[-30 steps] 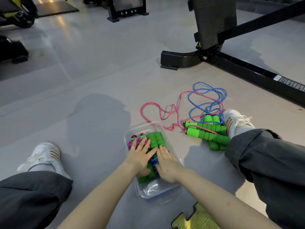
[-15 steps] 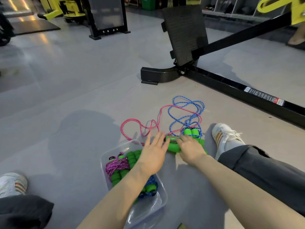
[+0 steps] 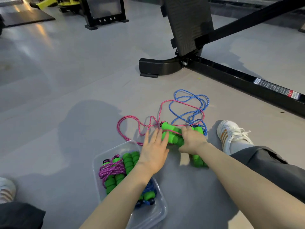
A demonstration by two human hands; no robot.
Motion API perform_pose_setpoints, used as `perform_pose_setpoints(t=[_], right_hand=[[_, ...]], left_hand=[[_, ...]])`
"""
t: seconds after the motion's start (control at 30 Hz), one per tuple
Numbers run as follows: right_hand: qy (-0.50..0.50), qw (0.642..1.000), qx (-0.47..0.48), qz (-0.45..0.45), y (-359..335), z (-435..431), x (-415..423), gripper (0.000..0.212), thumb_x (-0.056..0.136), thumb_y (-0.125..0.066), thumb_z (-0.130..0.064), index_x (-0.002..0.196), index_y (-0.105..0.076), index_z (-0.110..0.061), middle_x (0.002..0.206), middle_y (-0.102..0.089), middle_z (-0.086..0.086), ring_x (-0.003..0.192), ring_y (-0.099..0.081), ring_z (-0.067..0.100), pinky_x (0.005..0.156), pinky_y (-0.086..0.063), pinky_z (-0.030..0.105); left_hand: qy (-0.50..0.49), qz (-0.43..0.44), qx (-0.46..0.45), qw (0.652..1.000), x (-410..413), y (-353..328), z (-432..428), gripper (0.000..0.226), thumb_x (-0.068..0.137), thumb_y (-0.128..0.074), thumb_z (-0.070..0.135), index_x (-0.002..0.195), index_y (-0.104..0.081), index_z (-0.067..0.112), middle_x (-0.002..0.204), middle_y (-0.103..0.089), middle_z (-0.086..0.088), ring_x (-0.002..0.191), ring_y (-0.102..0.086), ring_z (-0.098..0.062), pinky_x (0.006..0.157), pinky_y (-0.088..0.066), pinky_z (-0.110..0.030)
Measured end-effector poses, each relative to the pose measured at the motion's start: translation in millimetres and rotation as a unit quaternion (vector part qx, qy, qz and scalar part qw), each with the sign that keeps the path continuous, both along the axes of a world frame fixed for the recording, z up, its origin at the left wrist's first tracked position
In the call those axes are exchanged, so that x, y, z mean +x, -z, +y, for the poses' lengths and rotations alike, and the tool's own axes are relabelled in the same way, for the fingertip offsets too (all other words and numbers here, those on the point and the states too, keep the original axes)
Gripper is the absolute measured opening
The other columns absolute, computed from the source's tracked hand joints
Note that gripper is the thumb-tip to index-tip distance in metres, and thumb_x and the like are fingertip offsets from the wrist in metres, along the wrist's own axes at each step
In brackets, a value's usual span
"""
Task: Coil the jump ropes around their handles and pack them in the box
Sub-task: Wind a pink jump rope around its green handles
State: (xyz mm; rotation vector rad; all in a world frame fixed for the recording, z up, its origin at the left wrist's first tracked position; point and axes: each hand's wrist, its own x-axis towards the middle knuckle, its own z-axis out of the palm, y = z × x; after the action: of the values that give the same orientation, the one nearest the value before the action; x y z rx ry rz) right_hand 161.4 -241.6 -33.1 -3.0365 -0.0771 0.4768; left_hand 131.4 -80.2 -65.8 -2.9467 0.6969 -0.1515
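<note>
A clear plastic box (image 3: 158, 210) sits on the grey floor and holds coiled jump ropes: a purple-wrapped green pair (image 3: 112, 171), more green handles (image 3: 131, 158) and a blue-wrapped pair (image 3: 148, 194). Beyond it lie loose green foam handles (image 3: 171, 134) with a pink rope (image 3: 132, 119) and a blue rope (image 3: 189, 104) tangled across the floor. My right hand (image 3: 192, 140) grips the loose handles from above. My left hand (image 3: 153, 149) reaches flat, fingers straight, its fingertips touching the handles' left ends.
A black gym machine base (image 3: 158, 66) and long rail (image 3: 247, 80) cross the floor behind the ropes. My right leg and white shoe (image 3: 231, 134) lie right of the handles. My other shoe (image 3: 6, 190) is at the left edge.
Both hands left the box and moved up-right to the loose handles. My right hand has closed round them; my left hand has come up against them.
</note>
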Motion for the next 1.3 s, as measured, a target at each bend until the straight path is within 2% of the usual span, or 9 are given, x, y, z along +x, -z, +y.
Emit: perform_pose_setpoints(t=[0.23,0.37,0.5,0.67,0.73,0.9,1.1,1.2,1.3], right_hand=[[0.094,0.955,0.275,-0.051,-55,53,17,0.063,0.065,-0.074,-0.028,0.117,-0.042,-0.012,0.110,-0.057,0.010,0.102,-0.057,0.030,0.084,-0.049,0.036],[0.030,0.910,0.409,-0.056,-86,95,8,0.062,0.072,-0.074,-0.014,0.125,-0.040,-0.012,0.103,-0.056,0.005,0.091,-0.057,0.019,0.067,-0.045,0.022],[-0.008,0.811,0.582,0.064,-104,125,-6,0.058,0.084,-0.064,-0.006,0.132,-0.036,-0.023,0.095,-0.056,-0.012,0.080,-0.055,-0.004,0.061,-0.044,0.005],[0.024,0.664,0.721,0.198,-109,158,-9,0.039,0.090,-0.040,-0.027,0.126,-0.053,-0.018,0.111,-0.061,0.008,0.097,-0.058,0.022,0.081,-0.048,0.036],[0.072,0.678,0.716,0.154,-112,168,-8,0.034,0.099,-0.034,-0.026,0.127,-0.052,-0.020,0.111,-0.064,0.006,0.097,-0.061,0.020,0.083,-0.049,0.033],[0.155,0.912,0.364,-0.109,-127,157,13,0.029,0.096,-0.040,-0.017,0.114,-0.055,0.001,0.107,-0.060,0.023,0.095,-0.057,0.035,0.072,-0.040,0.035],[0.261,0.794,0.549,0.008,-153,153,16,0.005,0.085,-0.057,-0.010,0.087,-0.054,-0.006,0.084,-0.055,0.011,0.071,-0.051,0.023,0.065,-0.046,0.031],[0.200,0.795,0.557,0.133,-155,163,11,0.014,0.089,-0.054,-0.019,0.078,-0.049,-0.014,0.071,-0.047,0.004,0.056,-0.041,0.015,0.051,-0.030,0.024],[0.165,0.778,0.578,0.186,-151,173,11,0.013,0.090,-0.054,-0.017,0.078,-0.051,-0.014,0.071,-0.050,0.005,0.056,-0.046,0.016,0.052,-0.039,0.023]], left_hand=[[-0.062,-0.003,-0.196,0.979,0,-48,34,0.053,0.090,-0.033,0.032,0.130,-0.057,0.009,0.129,-0.058,-0.017,0.107,-0.063,-0.033,0.087,-0.050,-0.049],[-0.069,0.067,-0.362,0.927,-8,-82,65,0.065,0.088,-0.023,0.033,0.150,-0.022,0.015,0.159,-0.007,-0.013,0.134,-0.037,-0.031,0.104,-0.034,-0.033],[-0.114,0.049,-0.456,0.881,-20,-114,86,0.067,0.086,-0.019,0.034,0.148,-0.027,0.010,0.160,-0.001,-0.006,0.143,-0.019,-0.014,0.106,-0.020,-0.018],[-0.162,0.011,-0.514,0.842,-26,-127,102,0.045,0.102,-0.038,0.022,0.147,-0.035,0.015,0.160,-0.006,-0.002,0.143,-0.020,-0.013,0.100,-0.019,-0.010],[-0.181,-0.011,-0.527,0.830,-24,-131,105,0.047,0.098,-0.050,0.021,0.143,-0.042,0.014,0.159,-0.012,-0.003,0.140,-0.029,-0.017,0.101,-0.024,-0.014],[-0.182,-0.045,-0.414,0.891,-19,-141,121,0.052,0.089,-0.056,0.005,0.139,-0.046,0.012,0.159,-0.010,-0.011,0.125,-0.048,-0.031,0.093,-0.041,-0.034],[-0.279,-0.102,-0.263,0.918,-11,-157,126,0.051,0.087,-0.046,0.005,0.136,-0.043,0.017,0.143,-0.040,-0.009,0.103,-0.055,-0.037,0.074,-0.041,-0.039],[-0.290,-0.116,-0.297,0.902,-6,-160,130,0.042,0.086,-0.050,0.006,0.127,-0.052,0.011,0.125,-0.055,-0.012,0.102,-0.055,-0.037,0.076,-0.041,-0.042],[-0.281,-0.115,-0.348,0.887,-4,-163,131,0.042,0.087,-0.051,0.006,0.128,-0.054,0.011,0.127,-0.056,-0.010,0.107,-0.054,-0.034,0.081,-0.042,-0.041]])
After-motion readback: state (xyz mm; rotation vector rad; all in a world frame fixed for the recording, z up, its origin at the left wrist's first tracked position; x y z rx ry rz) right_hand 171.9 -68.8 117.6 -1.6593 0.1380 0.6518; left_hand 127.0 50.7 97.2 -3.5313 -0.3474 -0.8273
